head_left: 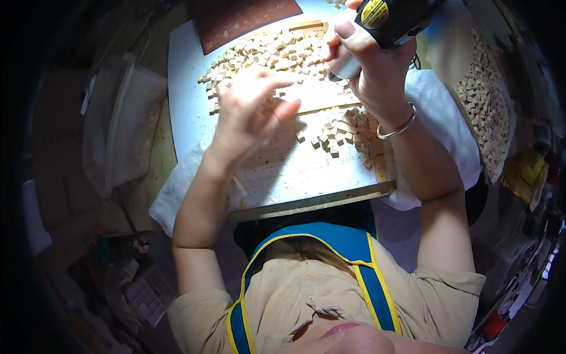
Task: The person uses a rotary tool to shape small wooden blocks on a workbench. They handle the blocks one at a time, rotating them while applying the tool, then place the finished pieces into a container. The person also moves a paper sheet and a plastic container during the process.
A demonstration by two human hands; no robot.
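Note:
My right hand (pixel 377 71) is wrapped round a black hand-held power tool (pixel 407 20) with a round yellow label. The tool's silver barrel (pixel 346 66) slants down toward the board. Over the white board (pixel 186 94) my left hand (pixel 244 109) is raised, its thumb and index finger apart with nothing visible between them. Many small wooden cubes (pixel 265 53) lie spread beyond my left hand. A second loose group of cubes (pixel 335 133) sits nearer me, below a thin wooden strip (pixel 327 108).
A reddish-brown sheet (pixel 244 20) lies at the board's far edge. White cloths (pixel 442 130) cover the right side and the near left corner. To the right is a large heap of cubes (pixel 483 100). A translucent plastic bin (pixel 127 118) stands at left.

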